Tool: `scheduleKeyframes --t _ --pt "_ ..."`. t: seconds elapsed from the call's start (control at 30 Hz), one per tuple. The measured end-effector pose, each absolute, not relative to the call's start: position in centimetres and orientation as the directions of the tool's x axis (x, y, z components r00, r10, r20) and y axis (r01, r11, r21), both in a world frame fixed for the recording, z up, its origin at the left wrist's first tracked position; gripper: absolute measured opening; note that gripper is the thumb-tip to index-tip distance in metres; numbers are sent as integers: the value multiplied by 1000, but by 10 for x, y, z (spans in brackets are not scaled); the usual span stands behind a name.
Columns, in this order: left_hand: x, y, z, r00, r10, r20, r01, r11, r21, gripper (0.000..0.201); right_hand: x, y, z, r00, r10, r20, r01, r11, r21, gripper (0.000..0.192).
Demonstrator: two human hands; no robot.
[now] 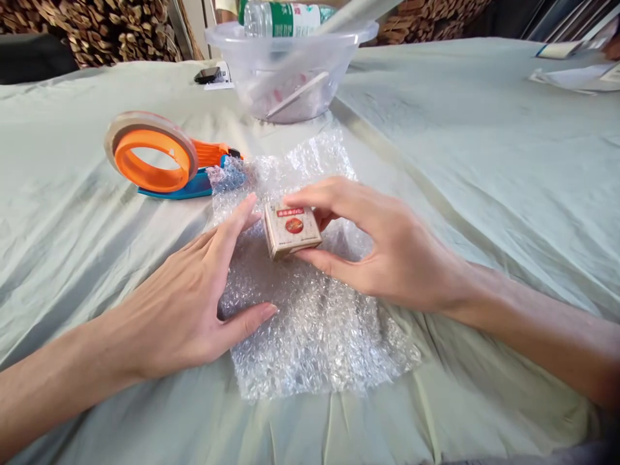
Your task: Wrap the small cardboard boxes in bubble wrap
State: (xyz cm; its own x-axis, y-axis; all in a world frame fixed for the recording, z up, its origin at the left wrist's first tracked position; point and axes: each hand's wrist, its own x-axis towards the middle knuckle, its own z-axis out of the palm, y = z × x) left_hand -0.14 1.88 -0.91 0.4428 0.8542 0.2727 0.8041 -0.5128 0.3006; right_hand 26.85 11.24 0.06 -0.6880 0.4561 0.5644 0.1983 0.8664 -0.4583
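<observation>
Right grip (382, 248) pinches box (292, 228) over bubble wrap (314, 323); left grip (194, 303), spread, seemingly pins the sheet flat.

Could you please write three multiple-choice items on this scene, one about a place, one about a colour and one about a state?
1. Where is the small box?
A. in the bowl
B. over the bubble wrap
C. on the tape dispenser

2. What colour is the tape dispenser's wheel?
A. orange
B. green
C. black

3. How is the box held?
A. lying untouched
B. pinched in the right hand
C. wrapped and taped

Answers:
1 B, it sits above the bubble wrap.
2 A, the tape dispenser has an orange wheel.
3 B, the right hand has its fingers around it, while the left hand lies flat on the wrap.
</observation>
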Motion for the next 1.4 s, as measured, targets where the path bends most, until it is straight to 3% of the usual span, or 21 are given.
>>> scheduleKeyframes --t 0.17,0.33,0.6,0.7,0.8,0.9,1.03,1.13,1.2,1.3,1.4 --pt "-3 20 -10 463 838 288 790 -538 295 108 273 115 5 -671 481 564 257 864 -432 49" --pt "-4 19 -3 440 842 311 762 -533 367 92 274 116 7 -678 450 581 221 879 -422 54" --pt "-4 23 -5 458 846 273 820 -521 238 94 276 126 2 -687 469 555 233 866 -443 61" --pt "-4 22 -5 441 856 270 831 -503 237 92 280 126 11 -686 515 513 200 812 -548 56" --pt "-3 20 -2 361 881 306 847 -447 288 77 285 127 19 -596 579 556 152 761 -630 42" --pt "-3 21 2 198 897 396 883 -339 324 62 287 130 19 -528 575 625 173 793 -584 36" --pt "-2 26 2 20 907 420 920 -182 348 65 284 131 12 -685 508 523 234 833 -502 42" --pt "0 27 -1 9 912 410 884 -199 423 62 281 128 9 -752 468 464 263 859 -440 50" --pt "2 26 -1 33 918 395 826 -247 506 58 281 127 12 -689 525 500 315 838 -446 44" --pt "7 22 0 25 925 378 713 -282 642 54 286 130 18 -476 672 567 524 734 -431 34" --pt "11 20 4 -36 916 400 578 -308 756 53 292 137 19 -396 806 439 707 573 -414 41"
